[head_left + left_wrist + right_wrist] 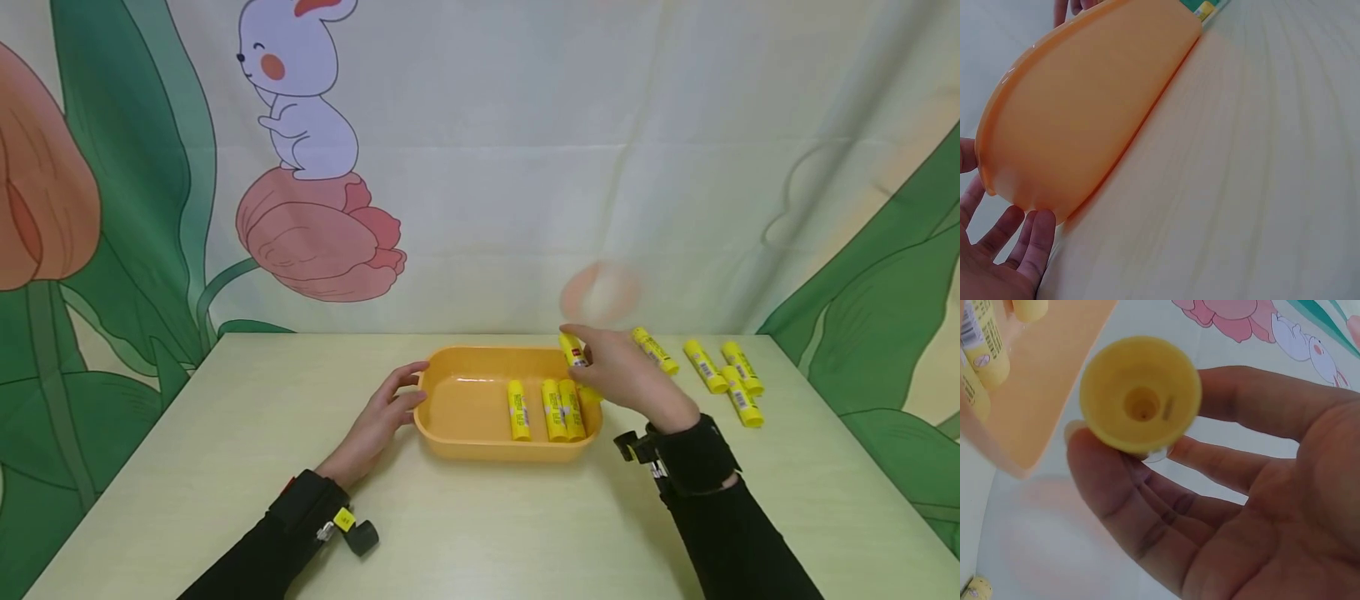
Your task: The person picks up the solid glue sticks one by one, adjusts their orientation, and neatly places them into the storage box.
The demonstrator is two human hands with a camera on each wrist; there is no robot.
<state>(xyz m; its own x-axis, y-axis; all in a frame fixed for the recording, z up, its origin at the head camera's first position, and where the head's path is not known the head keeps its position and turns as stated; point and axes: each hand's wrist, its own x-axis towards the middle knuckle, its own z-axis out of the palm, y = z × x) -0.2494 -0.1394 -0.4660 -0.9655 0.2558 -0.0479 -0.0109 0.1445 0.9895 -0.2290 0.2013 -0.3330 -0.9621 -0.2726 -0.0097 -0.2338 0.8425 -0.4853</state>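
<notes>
My right hand (pixel 626 367) grips a yellow glue stick (pixel 573 349) by its middle, tilted above the right end of an orange plastic basin (pixel 457 450). In the right wrist view, that glue stick (pixel 1141 394) points its round hollow end at the camera, between thumb and fingers. My left hand (pixel 384 417) rests against the basin's left end. From the left wrist, fingertips (pixel 1038 240) touch the outer wall. Inside the basin, one glue stick (pixel 518 411) lies apart from a side-by-side pair (pixel 562 411). Another yellow piece below my right hand is partly hidden.
Several more glue sticks lie on the table to the right: one just beyond my right hand (pixel 655 350), others grouped farther right (pixel 705 367). The pale table (pixel 187 500) meets a printed curtain (pixel 487 208) along its back edge.
</notes>
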